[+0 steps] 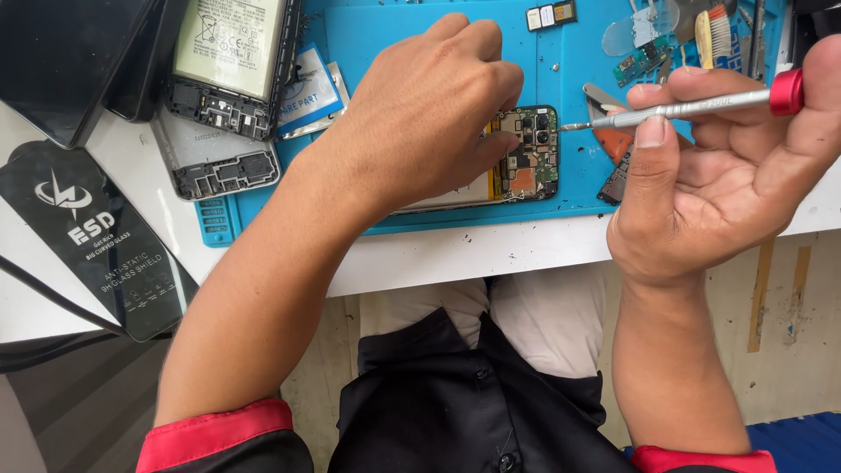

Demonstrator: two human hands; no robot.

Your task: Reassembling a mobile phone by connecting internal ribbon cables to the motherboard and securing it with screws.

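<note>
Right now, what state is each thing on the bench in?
Opened phone: back off, circuit board exposed, lying flat on blue mat.
Screwdriver: horizontal, tip at the phone's edge.
Left hand: pressing the phone down.
Right hand: gripping the screwdriver.
Second phone: open, battery showing.

Head camera looks steeply down, close over the blue mat (420,35) and lap

Bright, even daylight fills the sharp picture, with soft shadows under the left hand (420,114) on the blue mat (569,188) and mild glare on the white surface (455,254).
</note>
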